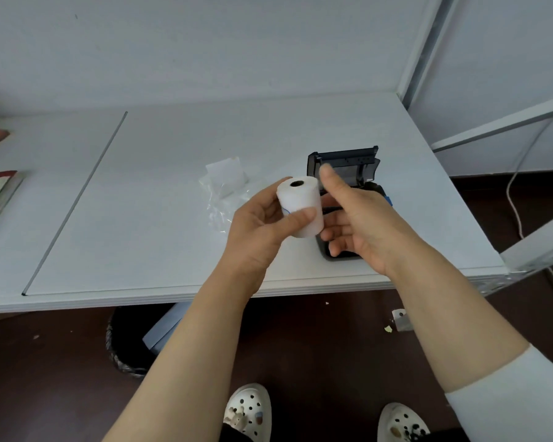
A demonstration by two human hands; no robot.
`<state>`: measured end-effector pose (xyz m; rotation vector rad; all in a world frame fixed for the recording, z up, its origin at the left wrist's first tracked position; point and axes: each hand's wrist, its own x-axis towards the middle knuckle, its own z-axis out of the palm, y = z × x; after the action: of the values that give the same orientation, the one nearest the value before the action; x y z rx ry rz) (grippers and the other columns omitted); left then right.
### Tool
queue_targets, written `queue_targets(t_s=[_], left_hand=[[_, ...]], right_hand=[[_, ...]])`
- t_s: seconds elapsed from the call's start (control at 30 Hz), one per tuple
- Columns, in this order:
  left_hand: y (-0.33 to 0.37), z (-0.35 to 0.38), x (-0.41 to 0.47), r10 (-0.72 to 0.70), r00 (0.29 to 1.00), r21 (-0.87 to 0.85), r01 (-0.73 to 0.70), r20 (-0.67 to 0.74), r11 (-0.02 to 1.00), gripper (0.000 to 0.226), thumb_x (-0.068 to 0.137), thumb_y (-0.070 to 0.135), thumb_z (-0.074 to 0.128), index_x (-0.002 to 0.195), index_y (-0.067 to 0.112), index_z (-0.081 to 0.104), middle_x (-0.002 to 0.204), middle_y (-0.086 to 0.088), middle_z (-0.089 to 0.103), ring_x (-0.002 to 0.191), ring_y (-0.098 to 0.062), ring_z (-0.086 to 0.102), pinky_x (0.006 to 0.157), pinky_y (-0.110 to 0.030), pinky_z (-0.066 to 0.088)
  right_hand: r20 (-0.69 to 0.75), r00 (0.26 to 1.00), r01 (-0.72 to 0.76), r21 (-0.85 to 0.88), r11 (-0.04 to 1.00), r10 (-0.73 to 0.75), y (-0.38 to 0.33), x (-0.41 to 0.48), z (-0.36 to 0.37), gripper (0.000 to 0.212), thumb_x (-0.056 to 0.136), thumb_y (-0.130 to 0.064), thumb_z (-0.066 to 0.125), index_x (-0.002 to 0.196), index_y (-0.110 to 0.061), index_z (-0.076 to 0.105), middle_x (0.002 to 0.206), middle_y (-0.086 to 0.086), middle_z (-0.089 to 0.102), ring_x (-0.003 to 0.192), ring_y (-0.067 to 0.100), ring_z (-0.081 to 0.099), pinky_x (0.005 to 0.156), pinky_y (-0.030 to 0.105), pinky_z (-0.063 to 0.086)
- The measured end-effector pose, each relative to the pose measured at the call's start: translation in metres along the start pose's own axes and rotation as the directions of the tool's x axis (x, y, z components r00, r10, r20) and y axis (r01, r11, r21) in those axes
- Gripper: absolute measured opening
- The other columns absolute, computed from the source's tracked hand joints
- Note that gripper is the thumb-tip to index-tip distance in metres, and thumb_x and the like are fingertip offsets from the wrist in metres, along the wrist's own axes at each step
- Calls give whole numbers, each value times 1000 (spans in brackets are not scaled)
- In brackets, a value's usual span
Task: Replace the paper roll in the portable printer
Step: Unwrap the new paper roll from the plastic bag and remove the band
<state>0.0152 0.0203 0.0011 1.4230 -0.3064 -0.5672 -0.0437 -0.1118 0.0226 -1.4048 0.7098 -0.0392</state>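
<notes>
One white roll [299, 207] stands upright in the left hand [259, 231], thumb and fingers wrapped round it, above the counter [147, 199]. The right hand [361, 224] hovers just beside it, fingers loosely spread and holding nothing. One black printer [348, 173] sits behind them, lid up. One clear wrapper [225, 186] lies to its left.

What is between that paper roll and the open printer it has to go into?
Only the person's own right hand, which hovers over the printer and hides most of its bay. The lid is up. The left hand holds the paper roll beside it.
</notes>
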Motion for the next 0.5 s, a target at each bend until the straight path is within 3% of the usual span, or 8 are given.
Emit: queue_targets(t_s=[0.1,0.23,0.37,0.5], left_hand=[[1,-1,3,-104,994,-146,100,-17,984,37,76,14,71,112,7,64,105,-9,70,96,-19,68,83,-29,56],[2,-2,6,-213,976,-236,200,-32,951,34,67,30,71,94,9,68,90,-5,73,91,-20,67,79,-27,58],[1,-4,8,-256,966,-239,241,-34,941,24,83,32,63,93,10,66,87,-5,74,92,-21,69,80,-29,56],[7,-13,9,-296,955,-395,279,19,875,29,86,27,43,97,7,62,93,-11,65,86,-25,61,78,-32,50]], right_hand=[[23,1000,19,-119,993,-16,-2,-1,-1,58,86,-61,43,92,-9,65,67,13,68,49,17,49,39,25,38],[88,987,152,-282,947,-132,3,-2,5,31,76,-39,68,100,-19,66,85,3,66,68,18,56,58,32,48],[138,973,215,-267,939,-184,5,-1,9,50,67,-20,79,114,-19,59,97,5,67,82,17,65,76,35,57],[48,983,183,-133,974,-179,5,3,10,32,73,-15,73,104,-17,62,94,12,71,75,19,67,73,36,58]])
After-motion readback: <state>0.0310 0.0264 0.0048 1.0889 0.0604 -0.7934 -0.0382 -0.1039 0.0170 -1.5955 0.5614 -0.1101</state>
